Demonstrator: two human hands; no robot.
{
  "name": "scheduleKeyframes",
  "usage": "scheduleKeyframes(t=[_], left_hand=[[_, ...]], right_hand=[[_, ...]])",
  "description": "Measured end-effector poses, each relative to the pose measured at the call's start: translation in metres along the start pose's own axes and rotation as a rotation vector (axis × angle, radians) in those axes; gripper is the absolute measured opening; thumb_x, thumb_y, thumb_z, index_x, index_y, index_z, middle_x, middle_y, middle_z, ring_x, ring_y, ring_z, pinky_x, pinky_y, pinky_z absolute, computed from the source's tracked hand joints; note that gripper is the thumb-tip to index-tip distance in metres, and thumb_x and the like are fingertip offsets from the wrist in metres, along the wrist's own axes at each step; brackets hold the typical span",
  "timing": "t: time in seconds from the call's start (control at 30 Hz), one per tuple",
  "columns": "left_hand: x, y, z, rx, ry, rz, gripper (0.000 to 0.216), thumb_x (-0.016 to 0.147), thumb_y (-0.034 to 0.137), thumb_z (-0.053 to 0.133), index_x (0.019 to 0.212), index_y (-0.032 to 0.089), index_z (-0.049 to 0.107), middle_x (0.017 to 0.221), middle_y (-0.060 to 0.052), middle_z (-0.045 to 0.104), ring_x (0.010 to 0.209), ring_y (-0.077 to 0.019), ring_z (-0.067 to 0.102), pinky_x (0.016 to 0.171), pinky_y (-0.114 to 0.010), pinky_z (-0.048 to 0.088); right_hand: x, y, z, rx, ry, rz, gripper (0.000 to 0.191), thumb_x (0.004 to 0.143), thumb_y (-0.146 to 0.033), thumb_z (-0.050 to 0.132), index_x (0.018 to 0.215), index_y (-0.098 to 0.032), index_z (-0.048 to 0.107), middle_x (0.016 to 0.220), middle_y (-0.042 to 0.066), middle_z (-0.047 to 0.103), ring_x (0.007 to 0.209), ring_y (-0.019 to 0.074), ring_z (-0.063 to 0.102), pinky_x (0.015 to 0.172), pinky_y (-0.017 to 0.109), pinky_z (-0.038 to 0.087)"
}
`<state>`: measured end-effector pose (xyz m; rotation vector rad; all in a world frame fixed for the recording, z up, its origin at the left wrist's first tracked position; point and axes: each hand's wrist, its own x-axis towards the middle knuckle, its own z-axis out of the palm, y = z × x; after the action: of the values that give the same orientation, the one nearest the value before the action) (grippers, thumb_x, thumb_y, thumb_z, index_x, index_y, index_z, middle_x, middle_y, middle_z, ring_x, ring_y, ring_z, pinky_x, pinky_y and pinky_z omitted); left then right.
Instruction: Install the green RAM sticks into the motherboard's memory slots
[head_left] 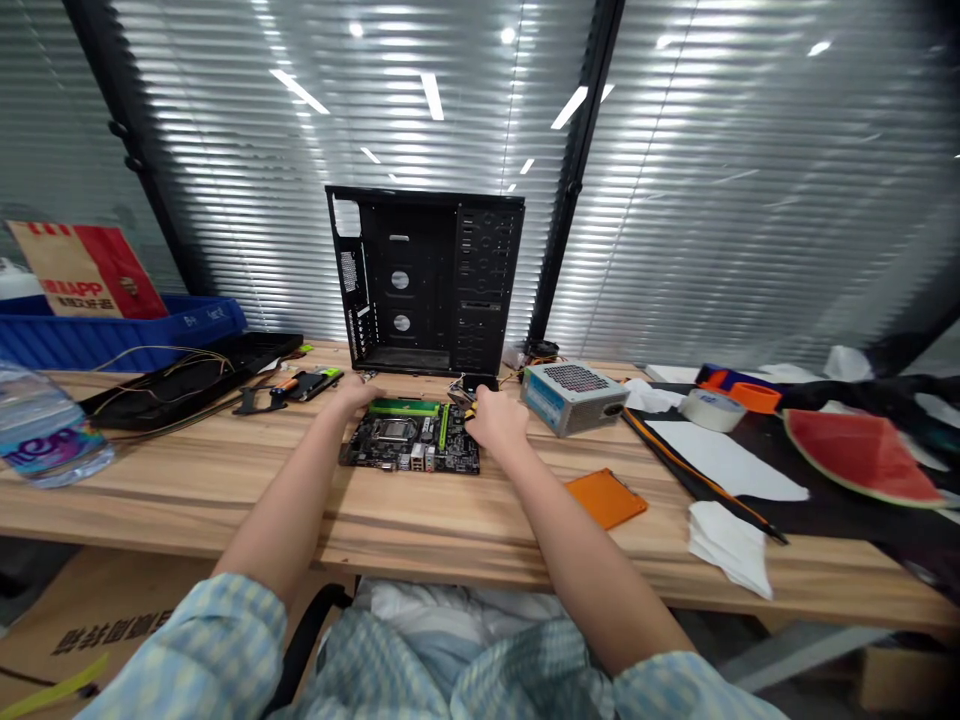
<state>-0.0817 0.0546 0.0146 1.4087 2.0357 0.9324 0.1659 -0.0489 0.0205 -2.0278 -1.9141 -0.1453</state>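
A black motherboard [412, 436] with a bare metal processor socket and green slots lies in front of me, its port side toward me. I cannot tell whether it rests fully on the wooden table [420, 520]. At its far left corner, my left hand [355, 393] is closed on the edge, the fingertips mostly hidden. My right hand [498, 420] grips the right edge with curled fingers. Behind the board stands an open, black computer case [420, 285]. Just right of my right hand sits a silver power supply [574, 395] with a blue label.
An orange drive-shaped plate [607, 498] lies by my right forearm. Farther right are a tape roll [711, 410], tissues [729, 545] and a watermelon slice [859, 455]. On the left are a water bottle [49, 430], a black panel [176, 385] with wires and a blue bin [112, 340].
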Motion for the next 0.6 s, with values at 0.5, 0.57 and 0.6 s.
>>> scheduleKeyframes(t=[0.5,0.57,0.6], left_hand=[[-0.0049,0.0049,-0.0009,-0.009,-0.027,-0.007,0.050,0.050,0.033,0.086,0.087,0.014,0.058,0.096,-0.013,0.068,0.093,-0.0270,0.065,0.061,-0.024,0.049],[-0.0056,0.0054,-0.0013,0.013,-0.060,-0.008,0.049,0.051,0.035,0.085,0.085,0.014,0.058,0.101,-0.014,0.068,0.094,-0.0270,0.065,0.059,-0.023,0.049],[-0.0056,0.0054,-0.0014,0.024,-0.075,-0.010,0.048,0.051,0.036,0.085,0.084,0.015,0.057,0.104,-0.014,0.068,0.094,-0.0268,0.065,0.058,-0.023,0.049]], right_hand=[[-0.0067,-0.0090,0.0019,-0.041,-0.028,-0.054,0.029,0.072,-0.014,0.057,0.098,-0.018,0.068,0.093,0.017,0.069,0.089,0.0297,0.067,0.067,0.035,0.048],[-0.0070,-0.0098,0.0020,-0.041,-0.033,-0.060,0.027,0.072,-0.014,0.058,0.097,-0.018,0.068,0.093,0.017,0.069,0.088,0.0298,0.067,0.068,0.035,0.049],[-0.0071,-0.0101,0.0021,-0.041,-0.035,-0.061,0.026,0.072,-0.014,0.058,0.096,-0.017,0.068,0.093,0.017,0.069,0.088,0.0299,0.068,0.068,0.035,0.049]])
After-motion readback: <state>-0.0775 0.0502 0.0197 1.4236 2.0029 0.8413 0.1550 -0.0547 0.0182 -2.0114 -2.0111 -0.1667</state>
